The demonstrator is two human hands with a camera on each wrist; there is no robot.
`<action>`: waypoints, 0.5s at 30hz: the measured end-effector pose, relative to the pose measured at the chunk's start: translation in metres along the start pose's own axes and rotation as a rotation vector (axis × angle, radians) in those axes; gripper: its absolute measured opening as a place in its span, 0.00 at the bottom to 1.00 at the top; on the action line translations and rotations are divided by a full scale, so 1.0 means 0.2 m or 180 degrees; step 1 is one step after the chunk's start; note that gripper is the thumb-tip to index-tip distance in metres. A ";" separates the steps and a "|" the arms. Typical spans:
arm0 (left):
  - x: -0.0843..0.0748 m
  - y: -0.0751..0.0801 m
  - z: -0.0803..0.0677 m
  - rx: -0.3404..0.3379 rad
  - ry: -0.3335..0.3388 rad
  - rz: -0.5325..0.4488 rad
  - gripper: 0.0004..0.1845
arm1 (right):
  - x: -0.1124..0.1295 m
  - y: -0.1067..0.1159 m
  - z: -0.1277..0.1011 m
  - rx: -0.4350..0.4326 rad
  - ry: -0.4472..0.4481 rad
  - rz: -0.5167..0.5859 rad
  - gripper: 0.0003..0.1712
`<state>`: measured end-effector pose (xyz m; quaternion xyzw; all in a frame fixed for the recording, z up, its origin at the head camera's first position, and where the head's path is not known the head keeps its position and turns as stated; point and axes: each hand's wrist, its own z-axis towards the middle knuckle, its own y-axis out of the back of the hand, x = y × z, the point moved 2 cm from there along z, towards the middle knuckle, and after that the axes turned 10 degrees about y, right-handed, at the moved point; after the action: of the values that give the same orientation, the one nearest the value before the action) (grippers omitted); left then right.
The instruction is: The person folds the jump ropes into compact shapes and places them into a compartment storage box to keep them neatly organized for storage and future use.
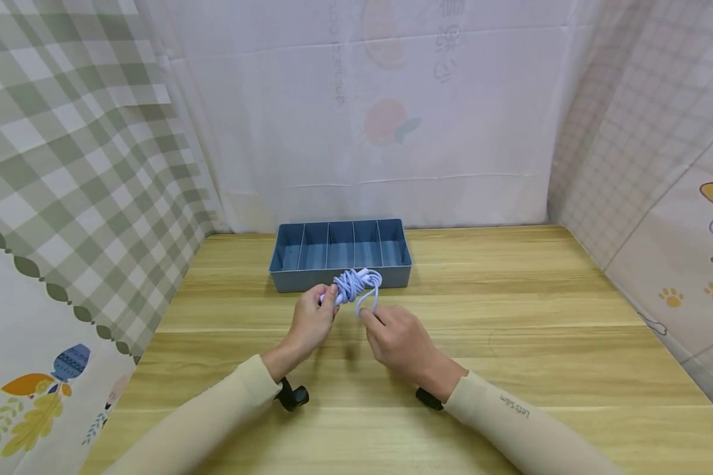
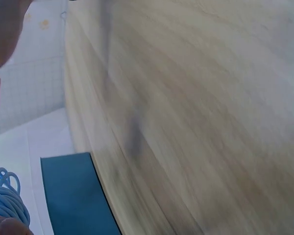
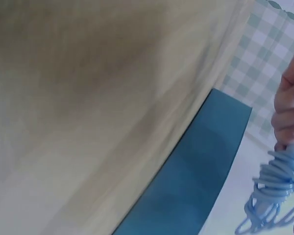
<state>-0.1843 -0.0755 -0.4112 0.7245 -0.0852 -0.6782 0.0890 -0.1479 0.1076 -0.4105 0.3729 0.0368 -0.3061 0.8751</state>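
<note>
A: What are the two hands doing with the cable?

B: The left hand (image 1: 312,321) is gripping the pale blue coiled cable bundle (image 1: 356,285) at its left end, with fingers curled around it, so the loops are not falling apart. The right hand (image 1: 397,340) is pinching a loose strand that is hanging under the bundle; I think it is keeping this strand tight.

A: Where is the bundle staying?

B: It is being held in the air, just in front of the blue plastic organiser tray with five narrow compartments (image 1: 285,267). It is not touching the light wooden table (image 1: 511,343). The right wrist view is showing the coil (image 3: 277,188) beside the tray's wall (image 3: 201,176).

A: And around them?

B: The tray is standing near the table's far edge, with its compartments holding nothing. Printed cloths are hanging behind and at both sides.
</note>
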 end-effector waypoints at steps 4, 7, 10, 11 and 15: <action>0.00 0.02 0.00 0.0040 0.0034 -0.0050 0.17 | -0.03 0.03 0.00 -0.0150 -0.0096 0.0019 0.16; 0.00 0.03 0.00 0.0072 0.0077 -0.0104 0.17 | -0.05 0.06 0.00 -0.0344 -0.0152 0.0035 0.16; 0.00 0.03 0.00 0.0158 0.0138 -0.0225 0.16 | -0.08 0.08 0.01 -0.0543 -0.0224 0.0048 0.16; 0.00 0.03 0.00 0.0185 0.0147 -0.0265 0.16 | -0.09 0.09 0.01 -0.0586 -0.0252 0.0049 0.16; 0.00 0.04 0.00 0.0256 0.0121 -0.0314 0.15 | -0.12 0.11 0.00 -0.0609 -0.0402 0.0046 0.14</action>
<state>-0.1841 -0.0841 -0.4098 0.7436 -0.0749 -0.6639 0.0279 -0.1560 0.1309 -0.3892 0.2679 0.0078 -0.3178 0.9095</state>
